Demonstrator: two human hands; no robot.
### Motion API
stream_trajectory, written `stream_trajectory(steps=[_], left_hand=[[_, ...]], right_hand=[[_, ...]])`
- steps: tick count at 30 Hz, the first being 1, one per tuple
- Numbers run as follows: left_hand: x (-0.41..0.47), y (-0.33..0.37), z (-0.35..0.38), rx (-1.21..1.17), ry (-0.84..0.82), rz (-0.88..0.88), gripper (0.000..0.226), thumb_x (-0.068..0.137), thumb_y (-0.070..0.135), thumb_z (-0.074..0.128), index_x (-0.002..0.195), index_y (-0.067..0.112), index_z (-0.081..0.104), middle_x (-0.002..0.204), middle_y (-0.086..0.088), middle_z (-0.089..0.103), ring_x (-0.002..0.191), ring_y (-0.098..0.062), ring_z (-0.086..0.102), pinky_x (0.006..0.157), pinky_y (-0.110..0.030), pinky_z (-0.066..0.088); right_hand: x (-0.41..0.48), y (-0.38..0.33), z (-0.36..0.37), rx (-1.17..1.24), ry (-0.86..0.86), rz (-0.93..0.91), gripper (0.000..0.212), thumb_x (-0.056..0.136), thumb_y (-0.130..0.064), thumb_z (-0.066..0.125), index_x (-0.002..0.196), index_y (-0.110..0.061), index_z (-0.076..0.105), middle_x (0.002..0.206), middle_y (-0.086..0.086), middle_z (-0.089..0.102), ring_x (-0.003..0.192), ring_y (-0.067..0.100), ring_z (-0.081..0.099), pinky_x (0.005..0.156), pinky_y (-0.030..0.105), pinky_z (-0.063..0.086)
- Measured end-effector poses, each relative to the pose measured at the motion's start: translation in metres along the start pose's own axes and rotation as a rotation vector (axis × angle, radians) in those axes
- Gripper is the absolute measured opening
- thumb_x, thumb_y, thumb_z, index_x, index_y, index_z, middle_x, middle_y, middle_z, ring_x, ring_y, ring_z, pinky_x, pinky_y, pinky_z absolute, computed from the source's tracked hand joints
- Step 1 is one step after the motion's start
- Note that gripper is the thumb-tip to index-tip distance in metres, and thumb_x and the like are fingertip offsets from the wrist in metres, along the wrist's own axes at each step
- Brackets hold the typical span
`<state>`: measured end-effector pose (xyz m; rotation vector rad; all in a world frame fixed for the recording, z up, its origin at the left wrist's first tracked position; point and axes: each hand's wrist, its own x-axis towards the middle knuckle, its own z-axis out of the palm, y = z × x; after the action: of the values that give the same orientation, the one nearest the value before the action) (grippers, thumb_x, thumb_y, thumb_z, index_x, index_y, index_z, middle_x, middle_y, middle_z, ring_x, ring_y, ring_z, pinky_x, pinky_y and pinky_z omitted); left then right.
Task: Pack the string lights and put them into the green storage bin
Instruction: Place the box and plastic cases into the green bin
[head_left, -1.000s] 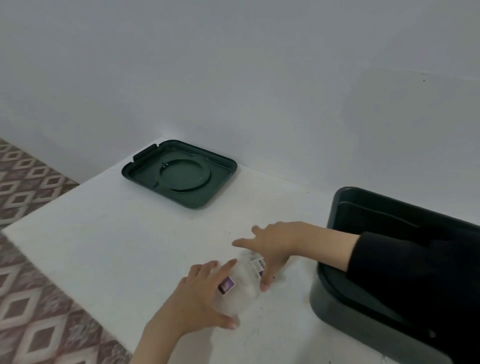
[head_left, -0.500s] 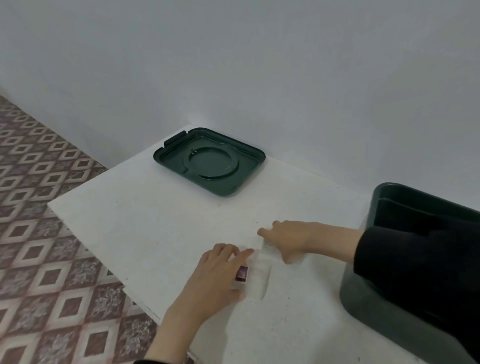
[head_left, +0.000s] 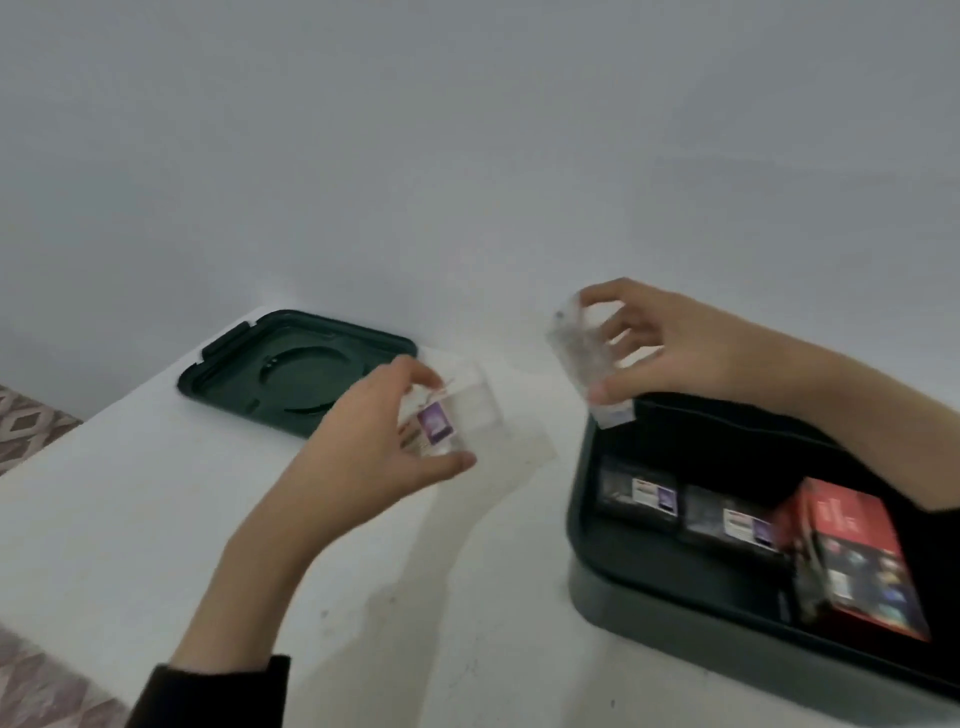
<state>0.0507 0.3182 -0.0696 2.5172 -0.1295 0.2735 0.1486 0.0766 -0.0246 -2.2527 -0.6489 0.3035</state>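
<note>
Two clear plastic string-light packs, both lifted and blurred: one with a purple label (head_left: 436, 423) pinched in the left fingers (head_left: 415, 374), the other (head_left: 582, 358) tilted in the right fingers (head_left: 618, 332). Just below the right fingers, open dark-green storage bin (head_left: 587, 525), three packs inside.

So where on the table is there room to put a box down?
The white table is bare between the green lid and the near edge, left of the left hand. The strip beside the green bin is free too. Inside the bin it's crowded with boxes.
</note>
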Motion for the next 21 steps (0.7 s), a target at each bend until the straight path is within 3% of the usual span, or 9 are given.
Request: stream_trajectory(steps=[3, 6, 9, 12, 15, 21], left_hand=[[0.029, 0.055, 0.015, -0.003, -0.075, 0.193, 0.056, 0.065, 0.045, 0.077, 0.108, 0.032, 0.043, 0.111, 0.016, 0.049, 0.107, -0.004, 0.044, 0.076, -0.015, 0.031], [0.046, 0.097, 0.046, 0.019, -0.172, 0.327, 0.059, 0.068, 0.045, 0.075, 0.113, 0.026, 0.042, 0.126, 0.010, 0.042, 0.113, -0.007, 0.035, 0.080, -0.017, 0.026], [0.056, 0.118, 0.072, 0.001, -0.269, 0.326, 0.058, 0.070, 0.044, 0.074, 0.111, 0.026, 0.038, 0.125, 0.008, 0.046, 0.107, -0.009, 0.048, 0.088, -0.026, 0.040], [0.061, 0.123, 0.092, 0.026, -0.335, 0.334, 0.057, 0.070, 0.046, 0.074, 0.108, 0.025, 0.037, 0.111, 0.008, 0.050, 0.095, -0.009, 0.051, 0.082, -0.029, 0.047], [0.061, 0.117, 0.107, 0.033, -0.359, 0.342, 0.057, 0.070, 0.045, 0.073, 0.109, 0.024, 0.038, 0.115, 0.007, 0.047, 0.101, -0.011, 0.046, 0.086, -0.030, 0.045], [0.058, 0.105, 0.126, 0.056, -0.356, 0.360, 0.059, 0.070, 0.043, 0.074, 0.112, 0.023, 0.038, 0.122, 0.007, 0.046, 0.107, -0.008, 0.040, 0.090, -0.025, 0.041]], right_hand=[[-0.049, 0.036, -0.034, -0.136, 0.038, 0.104, 0.075, 0.067, -0.025, 0.081, 0.126, -0.045, 0.040, 0.110, -0.005, 0.058, 0.098, 0.010, 0.061, 0.093, 0.034, 0.049], [-0.086, 0.067, -0.035, -0.225, -0.068, 0.211, 0.072, 0.068, -0.030, 0.080, 0.118, -0.055, 0.035, 0.110, -0.012, 0.058, 0.094, 0.003, 0.060, 0.085, 0.023, 0.050], [-0.100, 0.090, -0.010, -0.314, -0.199, 0.263, 0.074, 0.070, -0.032, 0.079, 0.125, -0.045, 0.032, 0.110, -0.011, 0.059, 0.087, 0.005, 0.060, 0.073, 0.014, 0.048], [-0.101, 0.109, 0.019, -0.587, -0.323, 0.245, 0.074, 0.077, -0.029, 0.072, 0.137, -0.025, 0.030, 0.122, 0.001, 0.055, 0.102, 0.017, 0.055, 0.084, 0.028, 0.046], [-0.096, 0.122, 0.038, -0.780, -0.476, 0.238, 0.069, 0.083, -0.019, 0.063, 0.141, -0.013, 0.026, 0.129, 0.011, 0.051, 0.113, 0.030, 0.053, 0.089, 0.038, 0.045], [-0.090, 0.133, 0.042, -0.778, -0.551, 0.274, 0.076, 0.084, -0.026, 0.066, 0.145, -0.014, 0.022, 0.139, 0.011, 0.044, 0.121, 0.030, 0.049, 0.094, 0.040, 0.045]])
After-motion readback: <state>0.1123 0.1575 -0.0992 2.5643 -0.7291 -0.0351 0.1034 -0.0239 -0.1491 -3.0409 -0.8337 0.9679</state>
